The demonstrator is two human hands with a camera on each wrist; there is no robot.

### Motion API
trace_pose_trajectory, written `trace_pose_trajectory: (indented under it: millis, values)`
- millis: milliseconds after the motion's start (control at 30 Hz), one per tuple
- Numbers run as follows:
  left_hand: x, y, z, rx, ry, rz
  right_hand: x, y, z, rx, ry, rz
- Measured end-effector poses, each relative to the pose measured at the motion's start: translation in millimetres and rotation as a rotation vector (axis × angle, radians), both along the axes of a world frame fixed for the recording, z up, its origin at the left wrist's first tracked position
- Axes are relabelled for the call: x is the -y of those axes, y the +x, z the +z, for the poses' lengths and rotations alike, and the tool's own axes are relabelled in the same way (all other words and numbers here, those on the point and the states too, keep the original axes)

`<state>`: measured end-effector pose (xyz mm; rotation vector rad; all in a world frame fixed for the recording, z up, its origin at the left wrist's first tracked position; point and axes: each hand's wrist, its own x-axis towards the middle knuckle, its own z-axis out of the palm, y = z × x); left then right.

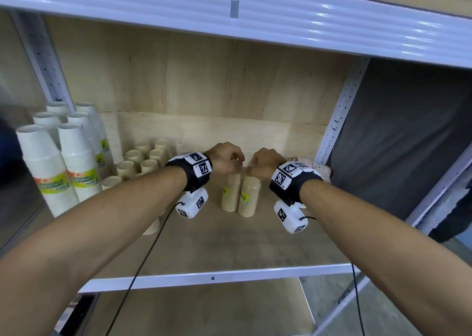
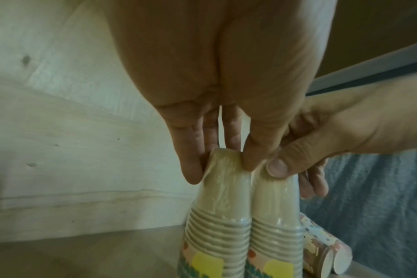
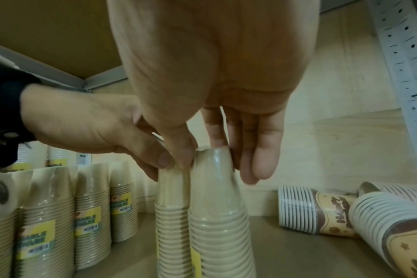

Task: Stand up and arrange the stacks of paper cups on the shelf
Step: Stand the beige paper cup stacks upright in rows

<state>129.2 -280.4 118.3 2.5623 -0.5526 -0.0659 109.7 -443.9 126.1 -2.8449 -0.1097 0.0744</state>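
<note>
Two wrapped beige cup stacks stand upright side by side, touching, mid-shelf. My left hand (image 1: 231,161) pinches the top of the left stack (image 1: 231,190) between thumb and fingers, which the left wrist view shows on the stack (image 2: 217,216). My right hand (image 1: 252,168) pinches the top of the right stack (image 1: 249,199) in the same way, as the right wrist view shows on that stack (image 3: 217,225). Both stacks rest on the shelf board (image 1: 229,246). Several patterned cup stacks (image 3: 317,212) lie on their sides at the right end.
Tall white cup stacks (image 1: 51,162) stand at the shelf's left end, with several upright beige stacks (image 1: 143,159) beside them. A perforated upright post (image 1: 339,116) bounds the right side. The upper shelf (image 1: 255,11) hangs close overhead. Cables trail from both wrist cameras.
</note>
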Motion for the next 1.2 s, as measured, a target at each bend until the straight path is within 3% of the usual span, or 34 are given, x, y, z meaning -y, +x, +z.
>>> trace_pose_trajectory:
  millis: [533, 733, 1200]
  values:
    - [-4, 0, 0, 0.045, 0.073, 0.062, -10, -5, 8, -0.04, -0.043, 0.022]
    - [0, 1, 0, 0.036, 0.075, -0.036, -9, -6, 9, -0.042, -0.045, 0.027]
    - [7, 12, -1, 0.033, 0.091, 0.053, -7, -8, 15, -0.017, -0.132, 0.062]
